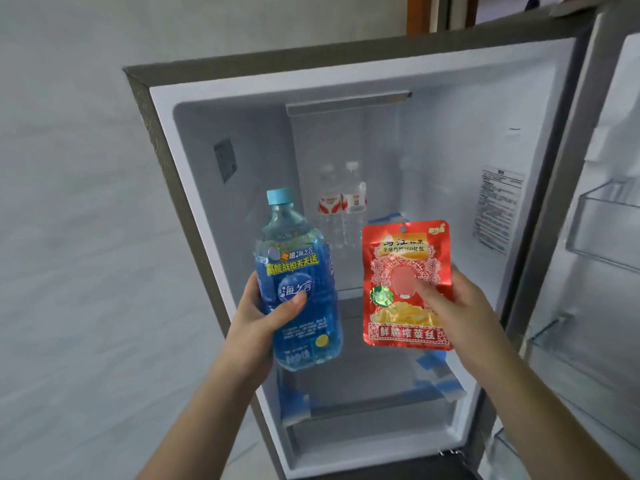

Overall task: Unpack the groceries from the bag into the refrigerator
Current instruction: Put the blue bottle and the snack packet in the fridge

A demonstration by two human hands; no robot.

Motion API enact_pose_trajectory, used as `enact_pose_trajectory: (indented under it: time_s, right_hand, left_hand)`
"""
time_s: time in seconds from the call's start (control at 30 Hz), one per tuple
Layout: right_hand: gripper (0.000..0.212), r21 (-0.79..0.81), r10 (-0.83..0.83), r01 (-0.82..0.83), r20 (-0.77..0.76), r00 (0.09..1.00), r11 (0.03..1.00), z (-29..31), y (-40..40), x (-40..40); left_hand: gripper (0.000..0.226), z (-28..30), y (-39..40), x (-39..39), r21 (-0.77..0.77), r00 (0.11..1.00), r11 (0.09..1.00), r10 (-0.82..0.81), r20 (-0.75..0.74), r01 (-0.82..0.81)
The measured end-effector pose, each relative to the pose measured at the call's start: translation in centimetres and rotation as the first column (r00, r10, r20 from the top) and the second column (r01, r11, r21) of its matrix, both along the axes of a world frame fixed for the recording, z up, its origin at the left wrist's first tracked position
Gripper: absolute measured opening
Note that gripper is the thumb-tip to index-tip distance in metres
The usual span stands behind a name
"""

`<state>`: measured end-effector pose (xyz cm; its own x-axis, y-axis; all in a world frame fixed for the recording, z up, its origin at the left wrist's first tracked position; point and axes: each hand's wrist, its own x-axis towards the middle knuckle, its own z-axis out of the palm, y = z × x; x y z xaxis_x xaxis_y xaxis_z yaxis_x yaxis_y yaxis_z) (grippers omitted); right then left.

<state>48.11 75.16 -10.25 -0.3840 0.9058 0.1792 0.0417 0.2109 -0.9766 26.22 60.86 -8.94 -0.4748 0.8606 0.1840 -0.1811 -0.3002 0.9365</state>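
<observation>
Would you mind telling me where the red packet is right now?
The red packet is held upright in the right hand, in front of the open fridge, right of the blue bottle.

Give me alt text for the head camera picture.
Left hand holds a blue drink bottle and right hand a red snack packet before an open refrigerator with two water bottles inside.

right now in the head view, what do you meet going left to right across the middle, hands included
left hand → blue bottle → red snack packet → right hand → open fridge door. The two water bottles at the back of the fridge sit behind the gap between blue bottle and packet, so I leave them unplaced.
</observation>
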Motion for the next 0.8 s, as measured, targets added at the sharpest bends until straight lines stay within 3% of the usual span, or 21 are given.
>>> enact_pose_trajectory:
  time_s: [0.27, 0.5, 0.8]
  right_hand:
    - [0.019, -0.085, 0.078, -0.071, 0.086, 0.993, 0.994, -4.1, 1.2, -3.8]
    - [0.031, -0.212, 0.038, -0.012, 0.118, 0.992, 0.977, -9.6, 1.0, -5.4]
    - [0.018, -0.483, 0.123, -0.023, 0.177, 0.977, 0.875, -19.9, 1.9, -6.7]
  left_hand:
    - [0.09, -2.4, 2.8, -3.3, 0.0, 0.993, 0.993, -0.117, 0.01, 0.117]
    - [0.095, -5.0, 5.3, -5.5, -0.058, 0.983, 0.982, -0.176, 0.056, 0.179]
    - [0.1, -8.8, 6.4, -5.4, -0.148, 0.986, 0.977, -0.14, 0.085, 0.152]
